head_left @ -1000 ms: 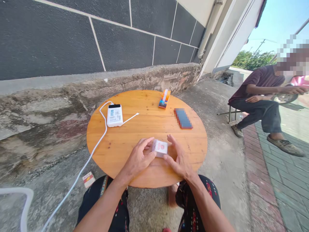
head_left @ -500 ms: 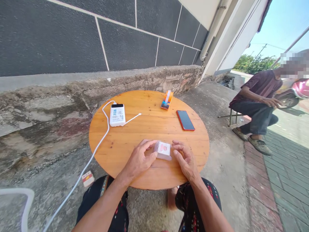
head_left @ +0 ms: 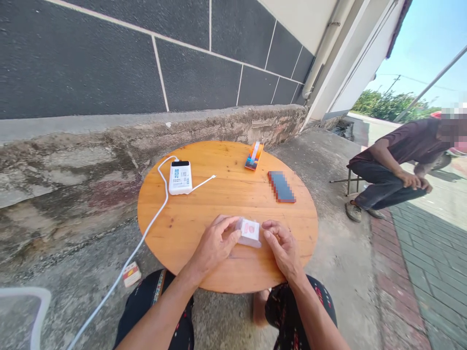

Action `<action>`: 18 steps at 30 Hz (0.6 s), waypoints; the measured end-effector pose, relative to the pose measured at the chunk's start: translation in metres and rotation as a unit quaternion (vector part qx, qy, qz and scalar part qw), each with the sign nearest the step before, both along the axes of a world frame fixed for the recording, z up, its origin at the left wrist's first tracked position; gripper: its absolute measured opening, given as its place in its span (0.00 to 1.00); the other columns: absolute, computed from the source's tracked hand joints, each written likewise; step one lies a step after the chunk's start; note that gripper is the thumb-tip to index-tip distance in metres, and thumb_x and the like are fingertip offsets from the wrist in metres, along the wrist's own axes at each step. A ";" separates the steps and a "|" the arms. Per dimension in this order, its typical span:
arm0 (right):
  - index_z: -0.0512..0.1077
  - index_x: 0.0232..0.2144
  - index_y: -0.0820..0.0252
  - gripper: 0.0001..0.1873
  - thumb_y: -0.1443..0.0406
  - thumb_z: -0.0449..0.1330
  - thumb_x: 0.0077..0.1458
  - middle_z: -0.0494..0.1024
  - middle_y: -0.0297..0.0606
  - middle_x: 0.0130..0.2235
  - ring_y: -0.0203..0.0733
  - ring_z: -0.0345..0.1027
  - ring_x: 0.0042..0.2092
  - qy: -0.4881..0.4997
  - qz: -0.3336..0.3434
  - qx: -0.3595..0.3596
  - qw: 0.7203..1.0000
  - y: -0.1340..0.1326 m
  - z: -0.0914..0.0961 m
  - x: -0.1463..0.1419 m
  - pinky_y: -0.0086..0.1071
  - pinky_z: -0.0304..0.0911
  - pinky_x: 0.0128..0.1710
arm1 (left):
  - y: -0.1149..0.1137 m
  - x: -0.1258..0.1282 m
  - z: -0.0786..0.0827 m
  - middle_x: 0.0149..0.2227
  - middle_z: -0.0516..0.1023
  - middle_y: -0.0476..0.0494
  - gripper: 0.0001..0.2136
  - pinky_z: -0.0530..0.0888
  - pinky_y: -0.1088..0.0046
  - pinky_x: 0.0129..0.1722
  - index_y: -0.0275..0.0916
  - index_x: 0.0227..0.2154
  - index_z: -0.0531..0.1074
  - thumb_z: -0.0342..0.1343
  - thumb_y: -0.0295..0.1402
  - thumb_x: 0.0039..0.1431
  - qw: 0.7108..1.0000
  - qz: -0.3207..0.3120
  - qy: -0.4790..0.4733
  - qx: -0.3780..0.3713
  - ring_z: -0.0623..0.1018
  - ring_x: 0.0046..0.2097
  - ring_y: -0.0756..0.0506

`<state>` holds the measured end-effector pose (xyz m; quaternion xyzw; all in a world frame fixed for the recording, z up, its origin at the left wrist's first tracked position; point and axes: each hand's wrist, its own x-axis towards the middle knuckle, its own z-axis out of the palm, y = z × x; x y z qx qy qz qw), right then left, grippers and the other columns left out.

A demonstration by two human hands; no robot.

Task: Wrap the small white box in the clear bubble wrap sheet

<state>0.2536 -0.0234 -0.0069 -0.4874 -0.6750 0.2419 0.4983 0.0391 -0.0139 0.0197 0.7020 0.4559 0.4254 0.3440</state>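
Head view — left hand (head_left: 213, 245) still grips the small box (head_left: 249, 232); right hand (head_left: 283, 248) fingers now curled beside it.

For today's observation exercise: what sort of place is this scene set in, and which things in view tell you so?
Most likely an outdoor spot on a pavement beside a building. A round wooden table stands on bare concrete next to a dark tiled wall, and blue sky and trees show behind a person seated by the paving.
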 end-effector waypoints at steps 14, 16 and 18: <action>0.71 0.38 0.54 0.05 0.64 0.57 0.58 0.70 0.42 0.52 0.46 0.65 0.54 -0.095 0.022 0.051 0.994 0.006 0.016 0.001 0.42 0.60 0.54 | 0.001 0.005 -0.005 0.48 0.73 0.42 0.15 0.70 0.65 0.52 0.39 0.49 0.69 0.52 0.32 0.59 0.999 0.006 0.031 0.025 0.73 0.50 0.44; 0.71 0.39 0.53 0.07 0.64 0.58 0.57 0.68 0.42 0.54 0.46 0.63 0.56 -0.146 0.033 0.062 0.987 0.008 0.024 -0.001 0.43 0.59 0.54 | 0.001 0.005 -0.005 0.48 0.73 0.42 0.15 0.70 0.65 0.52 0.39 0.49 0.69 0.52 0.32 0.59 0.999 0.005 0.033 0.023 0.73 0.50 0.44; 0.72 0.40 0.54 0.07 0.63 0.59 0.57 0.67 0.43 0.56 0.48 0.62 0.56 -0.198 0.035 0.069 0.977 0.010 0.030 -0.004 0.44 0.60 0.54 | 0.001 0.005 -0.004 0.47 0.73 0.42 0.15 0.70 0.65 0.51 0.39 0.49 0.69 0.52 0.32 0.59 0.999 0.005 0.038 0.020 0.73 0.50 0.44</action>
